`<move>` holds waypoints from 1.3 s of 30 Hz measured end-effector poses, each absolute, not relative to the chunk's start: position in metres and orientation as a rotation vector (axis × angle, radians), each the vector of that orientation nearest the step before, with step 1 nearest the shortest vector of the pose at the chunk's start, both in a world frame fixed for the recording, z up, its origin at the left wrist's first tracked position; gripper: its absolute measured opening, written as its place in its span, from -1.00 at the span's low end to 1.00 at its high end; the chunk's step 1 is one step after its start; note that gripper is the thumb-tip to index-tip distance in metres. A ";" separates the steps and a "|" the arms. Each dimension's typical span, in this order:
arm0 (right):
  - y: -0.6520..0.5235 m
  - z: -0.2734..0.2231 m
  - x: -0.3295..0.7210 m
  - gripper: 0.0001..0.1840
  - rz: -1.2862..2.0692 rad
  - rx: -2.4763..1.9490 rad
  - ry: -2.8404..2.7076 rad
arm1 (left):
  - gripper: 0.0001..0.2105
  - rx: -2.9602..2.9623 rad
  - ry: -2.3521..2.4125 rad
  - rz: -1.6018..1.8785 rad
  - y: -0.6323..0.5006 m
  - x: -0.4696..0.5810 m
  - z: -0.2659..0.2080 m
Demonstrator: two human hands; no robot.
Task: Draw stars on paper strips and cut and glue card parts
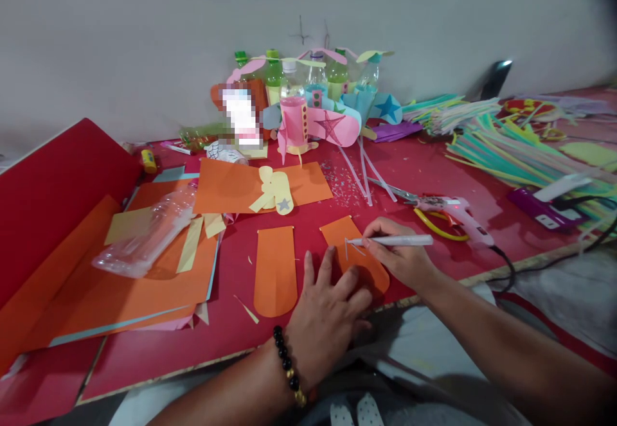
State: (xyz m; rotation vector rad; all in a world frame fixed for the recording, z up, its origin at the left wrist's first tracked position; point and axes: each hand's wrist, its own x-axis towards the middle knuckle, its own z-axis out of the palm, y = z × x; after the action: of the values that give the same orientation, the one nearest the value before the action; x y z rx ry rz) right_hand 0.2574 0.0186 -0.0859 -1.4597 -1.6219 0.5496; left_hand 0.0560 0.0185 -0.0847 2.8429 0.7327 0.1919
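My right hand (pixel 398 252) pinches a white pen (pixel 409 240), its tip on an orange paper piece with one rounded end (pixel 369 268). Thin pale lines are drawn on that piece near the tip. My left hand (pixel 332 304) lies with fingers spread, its fingertips pressing the left side of the same piece. To the left of my left hand lies a second orange paper piece (pixel 274 272) of like shape. Above it, pale yellow cut paper shapes (pixel 274 191), one with a grey star, rest on an orange sheet (pixel 222 185).
Bottles with paper wings and propellers (pixel 294 114) stand by the wall. A pink glue gun (pixel 463 217) and yellow-handled scissors (pixel 434 220) lie at the right, near a purple power strip (pixel 544 207) and coloured strips (pixel 501 150). A clear plastic bottle (pixel 149 230) lies on sheets at left.
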 end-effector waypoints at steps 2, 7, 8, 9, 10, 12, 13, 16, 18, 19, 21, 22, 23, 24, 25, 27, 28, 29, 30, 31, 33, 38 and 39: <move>0.019 -0.086 0.257 -0.88 0.546 -1.477 -1.625 | -0.61 2.846 0.734 0.186 0.018 0.056 -0.085; 0.020 -0.088 0.257 -0.87 0.540 -1.495 -1.628 | -0.61 2.846 0.726 0.190 0.018 0.056 -0.086; 0.020 -0.088 0.257 -0.87 0.539 -1.497 -1.630 | -0.61 2.846 0.726 0.192 0.018 0.056 -0.086; 0.021 -0.088 0.256 -0.87 0.537 -1.500 -1.634 | -0.62 2.846 0.728 0.193 0.018 0.056 -0.086; 0.021 -0.088 0.256 -0.87 0.533 -1.502 -1.636 | -0.63 2.846 0.728 0.196 0.018 0.056 -0.086; 0.021 -0.087 0.255 -0.87 0.528 -1.502 -1.638 | -0.63 2.843 0.724 0.205 0.018 0.056 -0.087; 0.021 -0.087 0.255 -0.87 0.531 -1.499 -1.639 | -0.62 2.842 0.721 0.211 0.018 0.056 -0.087; 0.020 -0.086 0.256 -0.86 0.555 -1.494 -1.645 | -0.62 2.836 0.720 0.221 0.018 0.056 -0.087; 0.019 -0.086 0.256 -0.86 0.573 -1.492 -1.650 | -0.61 2.836 0.721 0.225 0.018 0.055 -0.088; 0.018 -0.086 0.257 -0.87 0.583 -1.488 -1.654 | -0.61 2.837 0.720 0.226 0.018 0.055 -0.088; 0.017 -0.086 0.258 -0.88 0.596 -1.473 -1.666 | -0.61 2.840 0.713 0.228 0.018 0.055 -0.089; 0.017 -0.086 0.258 -0.88 0.598 -1.465 -1.675 | -0.61 2.843 0.710 0.231 0.018 0.055 -0.089; 0.016 -0.086 0.258 -0.89 0.598 -1.460 -1.684 | -0.60 2.846 0.708 0.235 0.018 0.055 -0.089; 0.016 -0.085 0.258 -0.89 0.601 -1.455 -1.693 | -0.59 2.849 0.708 0.238 0.018 0.055 -0.090; 0.016 -0.085 0.258 -0.89 0.606 -1.451 -1.700 | -0.58 2.852 0.707 0.242 0.018 0.055 -0.090; 0.015 -0.084 0.257 -0.88 0.627 -1.442 -1.713 | -0.56 2.858 0.709 0.247 0.018 0.055 -0.090; 0.015 -0.084 0.257 -0.88 0.637 -1.438 -1.719 | -0.56 2.862 0.709 0.249 0.018 0.055 -0.091; 0.015 -0.083 0.257 -0.87 0.647 -1.435 -1.723 | -0.55 2.865 0.710 0.249 0.018 0.055 -0.091; 0.014 -0.083 0.257 -0.87 0.658 -1.432 -1.729 | -0.55 2.868 0.712 0.250 0.018 0.055 -0.091; 0.014 -0.082 0.257 -0.86 0.670 -1.427 -1.735 | -0.55 2.872 0.713 0.250 0.018 0.055 -0.091; 0.013 -0.081 0.257 -0.86 0.694 -1.413 -1.749 | -0.55 2.876 0.714 0.252 0.018 0.055 -0.092; 0.010 -0.076 0.257 -0.88 0.722 -1.371 -1.785 | -0.61 2.882 0.706 0.263 0.018 0.054 -0.093; 0.010 -0.076 0.257 -0.88 0.730 -1.364 -1.790 | -0.64 2.883 0.706 0.266 0.017 0.054 -0.093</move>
State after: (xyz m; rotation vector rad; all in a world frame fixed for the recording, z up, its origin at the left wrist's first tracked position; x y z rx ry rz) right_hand 0.2572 0.0096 -0.0759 -1.3644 -1.7904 0.7299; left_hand 0.0536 0.0174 -0.0933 2.8828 0.7064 0.2656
